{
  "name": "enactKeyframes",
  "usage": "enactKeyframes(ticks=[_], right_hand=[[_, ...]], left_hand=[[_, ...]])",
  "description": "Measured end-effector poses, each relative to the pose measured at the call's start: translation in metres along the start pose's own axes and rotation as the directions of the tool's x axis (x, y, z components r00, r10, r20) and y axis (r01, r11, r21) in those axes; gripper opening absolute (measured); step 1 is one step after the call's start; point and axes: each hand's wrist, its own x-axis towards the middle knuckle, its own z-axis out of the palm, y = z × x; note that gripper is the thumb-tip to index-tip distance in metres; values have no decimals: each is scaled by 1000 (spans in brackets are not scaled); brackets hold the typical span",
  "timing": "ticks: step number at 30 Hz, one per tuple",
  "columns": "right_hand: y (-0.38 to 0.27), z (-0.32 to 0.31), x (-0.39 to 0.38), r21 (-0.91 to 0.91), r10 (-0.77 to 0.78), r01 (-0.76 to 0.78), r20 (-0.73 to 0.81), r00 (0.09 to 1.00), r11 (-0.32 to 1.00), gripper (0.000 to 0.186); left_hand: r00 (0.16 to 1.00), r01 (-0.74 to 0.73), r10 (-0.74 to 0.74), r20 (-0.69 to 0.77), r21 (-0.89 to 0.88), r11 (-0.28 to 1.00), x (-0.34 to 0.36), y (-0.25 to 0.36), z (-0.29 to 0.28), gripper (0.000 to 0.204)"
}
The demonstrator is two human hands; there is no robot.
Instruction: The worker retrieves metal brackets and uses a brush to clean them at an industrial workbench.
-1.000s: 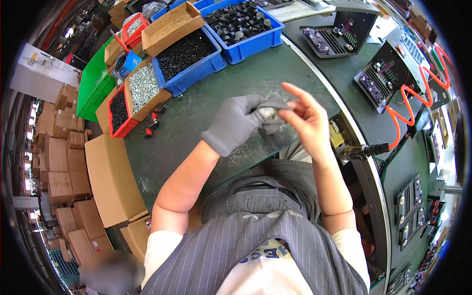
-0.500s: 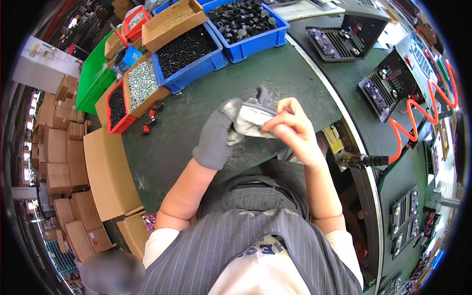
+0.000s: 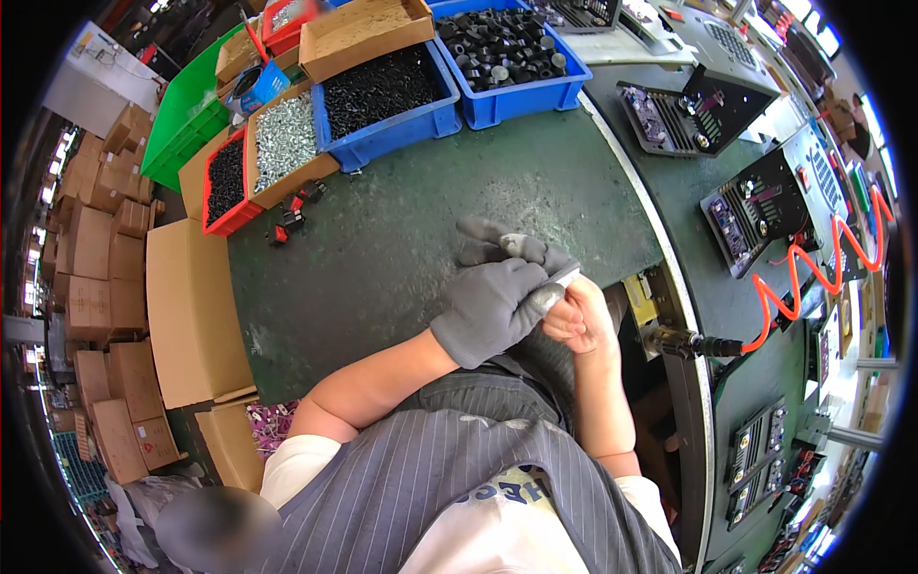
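Note:
My left hand (image 3: pixel 490 311) wears a grey knitted work glove and is closed on a second grey glove (image 3: pixel 535 251), whose limp fingers point to the far left over the green bench. My bare right hand (image 3: pixel 585 316) is at that glove's opening, against the left hand's fingertips. Its visible fingers are curled in, closed at the glove's pale edge. The glove and the left hand cover part of the right hand, so how far it reaches inside cannot be seen. Both hands are above the bench's near edge, in front of my lap.
Blue bins of black screws (image 3: pixel 378 100) and black caps (image 3: pixel 502 53) stand at the back, beside a carton of silver screws (image 3: pixel 285 142) and a red bin (image 3: pixel 228 187). Small red-black parts (image 3: pixel 292 218) lie nearby. A power driver (image 3: pixel 693 342) with a coiled orange hose sits right.
The loose glove has turned from lying across both hands to pointing away. My left hand has moved right and nearer, and my right hand's fingers have curled in at the glove's opening.

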Motion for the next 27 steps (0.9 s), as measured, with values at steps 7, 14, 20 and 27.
enactKeyframes(ticks=[7, 14, 20, 27], right_hand=[[8, 10, 31, 293, -203, 275, -253, 946, 916, 42], [14, -31, 54, -702, -657, 681, 414, 630, 210, 40], [-4, -18, 30, -527, -178, 268, 215, 960, 807, 55], [-13, 1, 43, 401, -490, 411, 113, 865, 819, 67]], left_hand=[[999, -18, 20, 31, -53, 998, 14, 16, -5, 21], [986, -104, 89, 143, 101, 989, 7, 30, 5, 22], [962, -156, 117, 246, 144, 977, 6, 31, 4, 22], [987, -86, 95, 128, -71, 994, 8, 33, 11, 24]])
